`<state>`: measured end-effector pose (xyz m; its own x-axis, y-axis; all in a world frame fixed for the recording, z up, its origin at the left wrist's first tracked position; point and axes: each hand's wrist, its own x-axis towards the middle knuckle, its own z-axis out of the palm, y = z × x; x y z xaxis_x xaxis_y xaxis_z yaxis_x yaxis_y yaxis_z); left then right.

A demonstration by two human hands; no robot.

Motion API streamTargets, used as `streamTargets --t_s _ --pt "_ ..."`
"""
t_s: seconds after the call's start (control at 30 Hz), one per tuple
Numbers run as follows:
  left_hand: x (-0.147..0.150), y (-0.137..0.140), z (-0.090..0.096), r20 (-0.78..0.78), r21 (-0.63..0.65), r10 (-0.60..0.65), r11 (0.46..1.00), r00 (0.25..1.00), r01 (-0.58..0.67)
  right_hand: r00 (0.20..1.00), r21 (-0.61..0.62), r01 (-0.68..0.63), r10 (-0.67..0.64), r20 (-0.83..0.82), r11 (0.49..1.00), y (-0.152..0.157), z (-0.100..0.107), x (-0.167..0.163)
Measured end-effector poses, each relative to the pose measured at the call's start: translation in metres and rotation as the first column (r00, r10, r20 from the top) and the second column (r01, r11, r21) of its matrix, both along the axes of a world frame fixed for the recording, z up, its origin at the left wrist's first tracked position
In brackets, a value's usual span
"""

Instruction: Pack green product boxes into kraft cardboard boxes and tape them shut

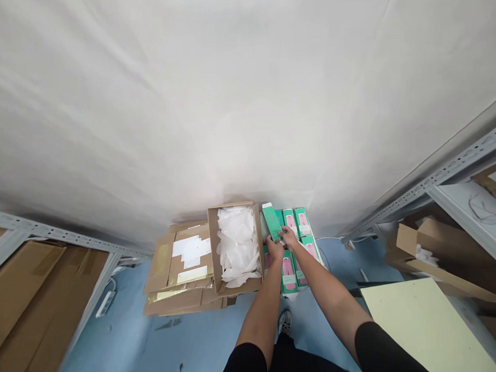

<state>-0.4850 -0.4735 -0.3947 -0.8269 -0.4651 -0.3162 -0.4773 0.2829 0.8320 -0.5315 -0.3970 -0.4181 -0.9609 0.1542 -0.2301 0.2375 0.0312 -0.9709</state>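
Observation:
A narrow green box with a white end is tilted between my two hands, above other boxes of its kind. My left hand is closed on its near end from the left. From the right, my right hand grips the same end; the fingertips are small and partly hidden. Beneath and beside them stand several green boxes with pink fronts in rows. Left of my hands is an open cardboard box filled with thin white sheets.
Flattened cardboard with white labels is stacked on the left. Metal shelving holding large cartons stands at the far left. On the right are a pale yellow tabletop and an open carton. A pale wall rises behind.

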Motion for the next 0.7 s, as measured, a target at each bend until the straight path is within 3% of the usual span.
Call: streamTargets --t_s 0.2,0.4,0.57,0.7 --pt "0.027 0.031 0.018 -0.127 -0.076 -0.111 0.992 0.986 0.101 0.986 0.015 0.161 -0.160 -0.041 0.987 0.036 0.020 0.032" --pt "0.068 0.109 0.027 -0.249 -0.061 -0.330 0.944 0.910 0.325 0.898 0.025 0.431 -0.425 -0.116 0.902 0.118 0.037 0.098" --pt "0.123 0.200 0.034 -0.230 0.013 -0.570 0.809 0.789 0.588 0.754 0.028 0.648 -0.635 -0.171 0.761 0.214 0.036 0.185" --pt "0.172 0.273 0.035 -0.262 0.097 -0.743 0.615 0.616 0.782 0.580 0.020 0.812 -0.802 -0.142 0.583 0.280 0.030 0.265"
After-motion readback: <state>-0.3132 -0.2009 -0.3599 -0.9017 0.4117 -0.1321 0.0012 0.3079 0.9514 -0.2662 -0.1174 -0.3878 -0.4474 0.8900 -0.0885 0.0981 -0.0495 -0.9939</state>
